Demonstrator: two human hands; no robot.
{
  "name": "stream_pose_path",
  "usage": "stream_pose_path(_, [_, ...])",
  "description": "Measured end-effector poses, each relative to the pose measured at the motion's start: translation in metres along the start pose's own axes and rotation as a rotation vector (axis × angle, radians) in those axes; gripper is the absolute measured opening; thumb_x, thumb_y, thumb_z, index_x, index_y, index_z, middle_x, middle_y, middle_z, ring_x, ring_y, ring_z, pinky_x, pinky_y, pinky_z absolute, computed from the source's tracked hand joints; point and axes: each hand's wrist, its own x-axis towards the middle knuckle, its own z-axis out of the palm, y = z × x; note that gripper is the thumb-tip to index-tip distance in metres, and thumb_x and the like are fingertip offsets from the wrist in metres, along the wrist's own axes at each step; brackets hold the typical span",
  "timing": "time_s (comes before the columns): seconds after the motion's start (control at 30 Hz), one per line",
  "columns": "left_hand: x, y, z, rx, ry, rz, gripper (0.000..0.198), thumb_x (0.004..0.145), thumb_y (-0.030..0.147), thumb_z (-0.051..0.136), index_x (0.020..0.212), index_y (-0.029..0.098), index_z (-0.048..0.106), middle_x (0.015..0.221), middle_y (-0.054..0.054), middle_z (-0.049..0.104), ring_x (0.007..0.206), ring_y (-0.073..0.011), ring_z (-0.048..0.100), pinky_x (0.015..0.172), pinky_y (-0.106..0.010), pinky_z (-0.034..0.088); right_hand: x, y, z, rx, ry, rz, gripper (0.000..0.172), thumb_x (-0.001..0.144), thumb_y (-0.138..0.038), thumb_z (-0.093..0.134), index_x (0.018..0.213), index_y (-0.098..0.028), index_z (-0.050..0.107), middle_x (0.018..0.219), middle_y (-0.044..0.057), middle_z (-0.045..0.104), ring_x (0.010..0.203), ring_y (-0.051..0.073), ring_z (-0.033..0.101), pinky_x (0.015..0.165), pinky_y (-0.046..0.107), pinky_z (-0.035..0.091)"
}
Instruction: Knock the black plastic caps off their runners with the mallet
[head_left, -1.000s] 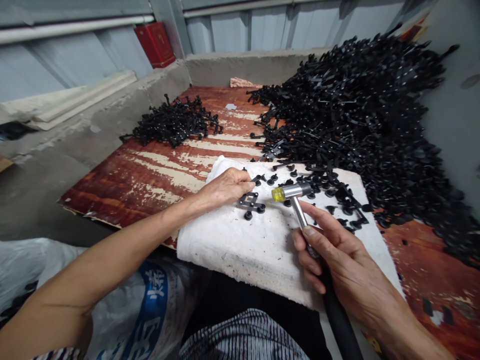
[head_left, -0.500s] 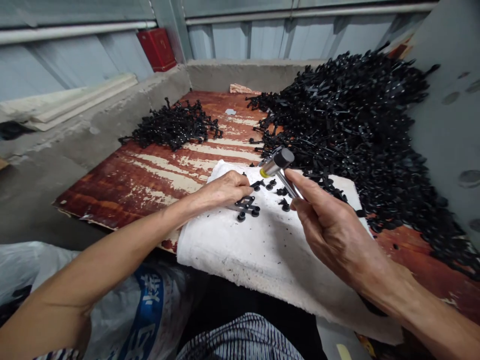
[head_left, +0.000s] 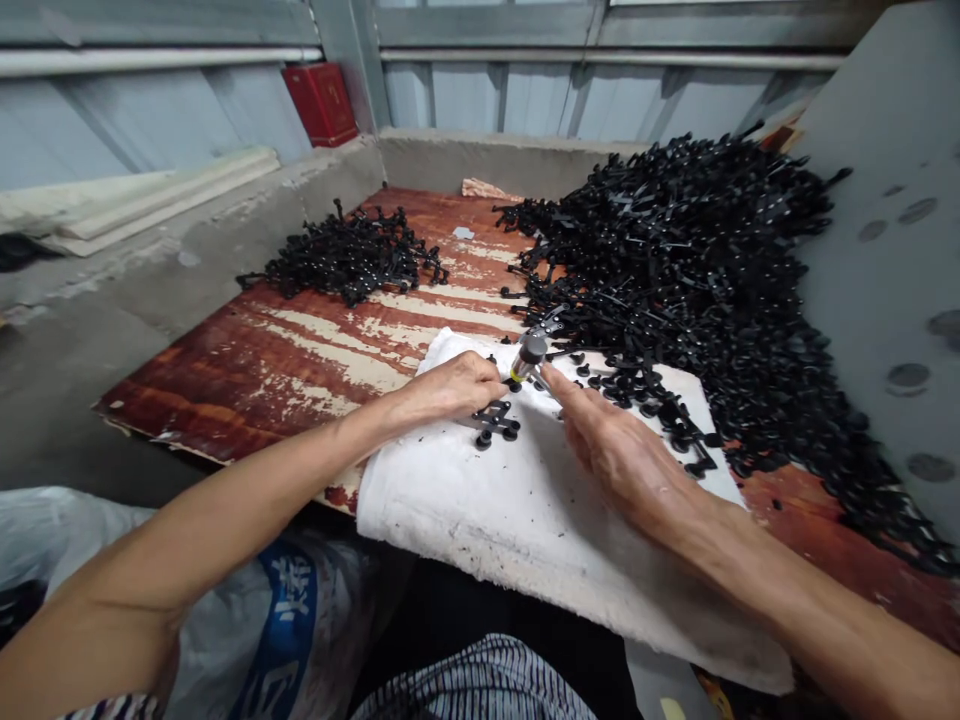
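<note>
My left hand (head_left: 461, 385) is closed on a black linkage part (head_left: 495, 418) with round knobs, which lies on a white cloth (head_left: 465, 500). In my right hand (head_left: 611, 435) is a small hammer (head_left: 529, 358) with a metal head, a black face on top and a yellow face below. The yellow face is down at the part beside my left fingertips; whether it touches cannot be made out. Several loose black pieces (head_left: 600, 382) lie on the cloth behind my right hand.
A large heap of black parts (head_left: 675, 240) fills the right side of the worn red board (head_left: 217, 370). A smaller heap (head_left: 349, 250) lies at the back left. A red box (head_left: 321, 103) stands on the ledge, and plastic bags (head_left: 300, 620) sit below left.
My right hand has moved left and down with the hammer, bringing its head to the part by my left fingertips. My left hand keeps its hold in nearly the same place.
</note>
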Motion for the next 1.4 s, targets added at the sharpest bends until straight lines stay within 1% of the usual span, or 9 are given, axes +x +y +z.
stream_pose_path(0.13, [0.0, 0.001, 0.0, 0.001, -0.003, 0.036, 0.024, 0.079, 0.025, 0.051, 0.056, 0.017, 0.049, 0.053, 0.004, 0.044, 0.051, -0.0095, 0.04, 0.051, -0.025, 0.027, 0.003, 0.002, 0.001, -0.06, -0.009, 0.04, 0.056, 0.085, -0.016, 0.039, 0.14, -0.014, 0.049, 0.085, 0.011, 0.069, 0.064, 0.022, 0.059, 0.062, 0.038, 0.051])
stream_pose_path(0.27, [-0.003, -0.002, -0.002, -0.008, -0.027, 0.064, 0.027, 0.08, 0.024, 0.049, 0.054, 0.018, 0.043, 0.052, 0.005, 0.038, 0.05, -0.0084, 0.035, 0.049, -0.025, 0.023, 0.012, -0.004, -0.004, -0.039, -0.111, 0.101, 0.046, 0.084, -0.02, 0.04, 0.125, -0.013, 0.059, 0.061, 0.002, 0.058, 0.049, 0.017, 0.048, 0.051, 0.032, 0.043])
stream_pose_path(0.4, [-0.015, 0.003, 0.0, -0.108, -0.123, 0.148, 0.026, 0.083, 0.029, 0.047, 0.06, 0.018, 0.044, 0.055, 0.005, 0.039, 0.051, -0.0079, 0.034, 0.048, -0.024, 0.024, 0.022, -0.011, -0.007, 0.284, -0.054, 0.385, 0.024, 0.082, -0.027, 0.051, 0.103, -0.018, 0.061, 0.064, -0.001, 0.056, 0.051, 0.013, 0.047, 0.048, 0.026, 0.039])
stream_pose_path(0.53, [-0.034, 0.01, 0.006, -0.094, -0.185, 0.281, 0.029, 0.085, 0.031, 0.046, 0.06, 0.018, 0.041, 0.055, 0.006, 0.036, 0.051, -0.0076, 0.032, 0.05, -0.023, 0.024, 0.022, -0.014, 0.002, 0.537, -0.195, 0.559, 0.019, 0.074, -0.038, 0.06, 0.074, -0.021, 0.053, 0.047, -0.006, 0.047, 0.034, 0.01, 0.038, 0.032, 0.022, 0.029])
stream_pose_path(0.77, [-0.061, -0.007, 0.0, -0.079, 0.338, 0.059, 0.038, 0.084, 0.054, 0.048, 0.09, 0.018, 0.056, 0.079, -0.001, 0.059, 0.074, -0.016, 0.053, 0.063, -0.026, 0.038, 0.011, -0.022, 0.011, 0.799, -0.032, 0.658, 0.027, 0.072, -0.045, 0.06, 0.076, -0.022, 0.046, 0.046, -0.009, 0.047, 0.031, 0.006, 0.035, 0.029, 0.018, 0.029])
stream_pose_path(0.9, [-0.063, -0.01, 0.004, -0.169, 0.145, 0.065, 0.044, 0.089, 0.054, 0.035, 0.072, 0.017, 0.053, 0.065, 0.0, 0.054, 0.06, -0.0135, 0.049, 0.056, -0.026, 0.036, 0.009, -0.024, 0.019, 0.877, 0.036, 0.67, 0.028, 0.073, -0.044, 0.063, 0.076, -0.023, 0.045, 0.046, -0.009, 0.049, 0.031, 0.007, 0.037, 0.029, 0.018, 0.029])
stream_pose_path(1.03, [-0.056, 0.002, 0.009, -0.161, 0.183, 0.092, 0.034, 0.088, 0.036, 0.043, 0.06, 0.018, 0.043, 0.054, 0.005, 0.04, 0.053, -0.0096, 0.039, 0.05, -0.022, 0.028, 0.006, -0.027, 0.032, 0.948, -0.009, 0.663, 0.026, 0.075, -0.04, 0.065, 0.077, -0.021, 0.048, 0.047, -0.009, 0.051, 0.031, 0.006, 0.038, 0.03, 0.017, 0.028])
stream_pose_path(1.27, [-0.032, 0.003, -0.009, -0.547, 0.058, -0.105, 0.02, 0.089, 0.024, 0.045, 0.07, 0.017, 0.047, 0.057, 0.004, 0.055, 0.043, -0.0063, 0.047, 0.042, -0.017, 0.034, 0.005, -0.022, 0.035, 1.066, -0.012, 0.712, 0.023, 0.08, -0.039, 0.063, 0.085, -0.02, 0.051, 0.061, -0.005, 0.06, 0.036, 0.007, 0.047, 0.031, 0.018, 0.036])
stream_pose_path(1.4, [-0.017, -0.007, -0.018, -0.512, 0.003, -0.092, 0.022, 0.092, 0.022, 0.043, 0.071, 0.017, 0.048, 0.05, 0.006, 0.05, 0.035, -0.0045, 0.04, 0.036, -0.015, 0.029, 0.007, -0.024, 0.029, 1.149, -0.025, 0.79, 0.028, 0.082, -0.044, 0.061, 0.097, -0.024, 0.049, 0.067, -0.004, 0.061, 0.046, 0.013, 0.054, 0.032, 0.025, 0.047])
